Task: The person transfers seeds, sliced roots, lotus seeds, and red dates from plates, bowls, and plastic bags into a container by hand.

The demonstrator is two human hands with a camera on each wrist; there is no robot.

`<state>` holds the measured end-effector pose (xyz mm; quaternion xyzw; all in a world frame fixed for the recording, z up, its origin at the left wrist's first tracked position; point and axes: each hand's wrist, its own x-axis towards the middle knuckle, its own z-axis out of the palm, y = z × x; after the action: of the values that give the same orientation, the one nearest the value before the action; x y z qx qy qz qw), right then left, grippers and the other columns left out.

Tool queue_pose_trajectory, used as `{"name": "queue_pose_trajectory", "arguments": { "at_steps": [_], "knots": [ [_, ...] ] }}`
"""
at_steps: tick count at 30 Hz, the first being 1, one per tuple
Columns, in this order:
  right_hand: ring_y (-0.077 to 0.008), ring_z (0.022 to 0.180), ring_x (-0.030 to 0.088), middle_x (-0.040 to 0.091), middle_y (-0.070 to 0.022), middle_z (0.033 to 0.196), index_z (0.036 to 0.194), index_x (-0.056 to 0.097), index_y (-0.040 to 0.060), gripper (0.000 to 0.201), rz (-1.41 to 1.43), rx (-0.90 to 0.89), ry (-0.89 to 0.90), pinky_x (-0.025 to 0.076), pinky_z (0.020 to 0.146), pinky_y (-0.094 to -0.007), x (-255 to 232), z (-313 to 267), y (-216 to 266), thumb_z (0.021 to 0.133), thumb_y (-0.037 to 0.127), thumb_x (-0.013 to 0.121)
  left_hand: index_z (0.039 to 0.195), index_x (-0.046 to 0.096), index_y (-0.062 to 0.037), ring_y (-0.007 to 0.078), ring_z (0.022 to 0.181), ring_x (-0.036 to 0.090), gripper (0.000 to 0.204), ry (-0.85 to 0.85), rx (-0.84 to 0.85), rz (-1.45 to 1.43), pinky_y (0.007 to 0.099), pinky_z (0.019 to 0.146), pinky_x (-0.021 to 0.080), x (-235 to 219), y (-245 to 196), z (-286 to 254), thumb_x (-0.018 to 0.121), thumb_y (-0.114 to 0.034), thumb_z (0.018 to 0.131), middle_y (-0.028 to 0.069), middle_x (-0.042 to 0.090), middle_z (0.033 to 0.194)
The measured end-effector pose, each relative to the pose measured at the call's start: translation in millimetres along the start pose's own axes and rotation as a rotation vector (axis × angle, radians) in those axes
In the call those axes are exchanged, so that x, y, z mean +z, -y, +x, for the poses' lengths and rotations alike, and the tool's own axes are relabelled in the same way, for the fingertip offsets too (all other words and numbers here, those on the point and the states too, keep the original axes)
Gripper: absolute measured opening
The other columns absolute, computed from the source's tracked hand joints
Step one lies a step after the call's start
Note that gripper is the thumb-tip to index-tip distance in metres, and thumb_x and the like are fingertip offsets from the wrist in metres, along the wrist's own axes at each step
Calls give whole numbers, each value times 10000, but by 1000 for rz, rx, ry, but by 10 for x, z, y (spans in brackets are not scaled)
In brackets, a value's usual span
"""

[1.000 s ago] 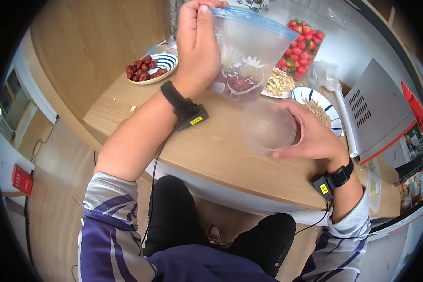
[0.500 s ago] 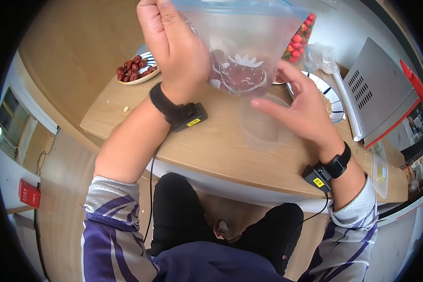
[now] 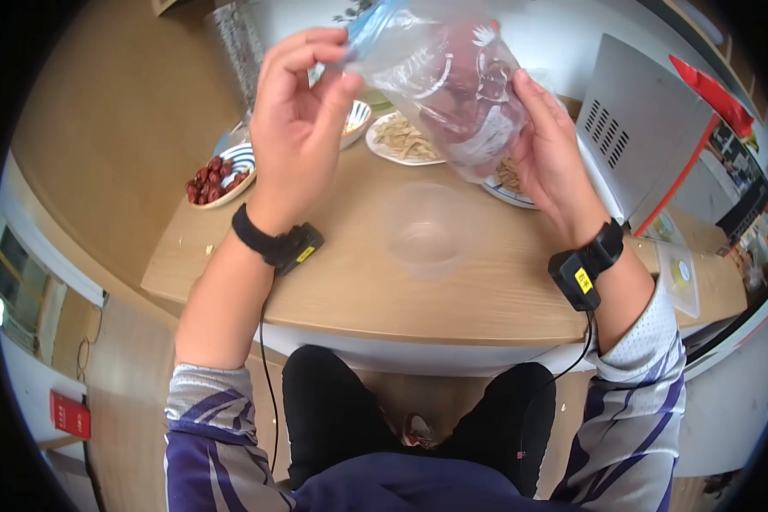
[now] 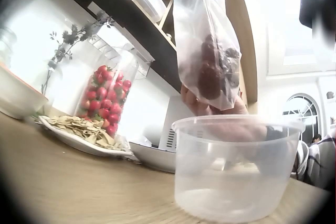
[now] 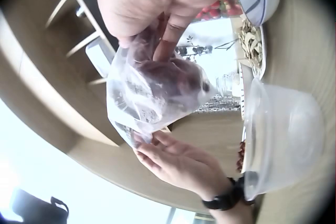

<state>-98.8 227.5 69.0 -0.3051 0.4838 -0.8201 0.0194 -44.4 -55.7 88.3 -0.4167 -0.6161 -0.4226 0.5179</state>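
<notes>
A clear zip bag (image 3: 452, 77) with a blue top edge and a white printed drawing hangs tilted over the table, dark reddish-brown pieces bunched in its lower part. My left hand (image 3: 303, 128) pinches the bag at its blue edge. My right hand (image 3: 555, 149) grips the bag's lower end from the right, thumb on the near side; in the right wrist view its fingers (image 5: 167, 43) curl against the filled part. Below the bag, a clear round plastic tub (image 4: 231, 176) stands upright on the table (image 3: 333, 282), its rim uncovered.
A striped dish of red dates (image 3: 218, 179) lies at the left. Behind the tub are a plate of pale dried slices (image 3: 405, 138) and another plate (image 3: 512, 192), partly under the bag. Strawberries (image 4: 107, 98) stand in a clear container at the back. A grey vented appliance (image 3: 631, 119) is at the right.
My right hand has left the tub and taken hold of the bag's lower end. The bag has gone from hanging upright to tilted, its blue edge toward the left.
</notes>
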Motion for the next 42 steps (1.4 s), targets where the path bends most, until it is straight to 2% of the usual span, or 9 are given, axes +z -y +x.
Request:
{"name": "queue_pose_trajectory", "arguments": {
  "at_steps": [2,5,10,18,24,27,33,39,42],
  "knots": [
    [-177,1302,738,801,-59,1343,1511,697,67,471,132,95,164,564,1178,-409,29,-84,74,1207,426,688,1323,694,-13,227,1392,634,184,62,-51,43,367,1128,566,1,-29,-74,705,20,1142,141,613,1541],
    [-158,1279,737,800,-53,1332,1535,680,51,518,-300,123,90,563,1169,-400,-34,-17,-246,1199,445,699,1289,700,-15,228,1409,630,131,131,-94,92,383,1158,546,30,-63,-108,680,4,1161,127,620,1523],
    [-111,1070,789,814,-65,1301,1491,682,21,498,-153,-34,-41,633,941,-299,-76,34,11,1179,405,746,1259,717,-16,224,1353,627,96,145,-95,164,380,1136,524,45,-42,-163,680,-38,1172,107,629,1435],
    [-100,1047,773,819,-54,1206,1416,677,46,453,-138,-105,-148,626,926,-299,-228,96,18,1201,443,704,1160,785,-54,274,1320,654,78,395,-191,86,431,1177,506,84,-155,-244,766,-108,1106,117,685,1359],
    [-61,762,700,778,-13,1082,1407,648,76,534,-166,-10,-133,458,490,-263,-262,61,-147,1223,575,589,1550,649,-117,341,1419,603,597,592,-172,85,469,1227,484,110,-248,-171,891,-248,1020,180,488,1662],
    [-50,685,661,765,0,1043,1404,648,84,556,-139,-34,-131,359,414,-255,-234,48,-184,1222,604,570,1755,367,-103,390,1532,524,990,626,-256,229,514,1251,471,229,-329,-277,939,-291,970,223,347,1749],
    [-64,802,713,785,-17,1119,1398,670,72,538,-116,-36,-259,495,537,-251,-242,74,-151,1225,575,584,1756,94,54,415,1597,525,1053,555,-595,-38,571,1265,464,257,-203,-478,830,-200,1047,308,273,1781],
    [-103,1040,755,792,-54,1242,1389,690,41,513,-157,-46,-192,622,861,-286,-432,92,-118,1229,523,611,1784,12,-1,351,1573,542,997,822,-735,29,544,1292,451,69,-73,-448,735,-197,1127,257,266,1795],
    [-108,1104,744,791,-59,1267,1400,690,31,515,-203,-85,-169,611,952,-298,-433,109,-137,1230,512,619,1780,73,-9,297,1564,541,1002,583,-673,18,541,1298,433,184,-171,-471,784,-150,1089,247,324,1761]
  ]
}}
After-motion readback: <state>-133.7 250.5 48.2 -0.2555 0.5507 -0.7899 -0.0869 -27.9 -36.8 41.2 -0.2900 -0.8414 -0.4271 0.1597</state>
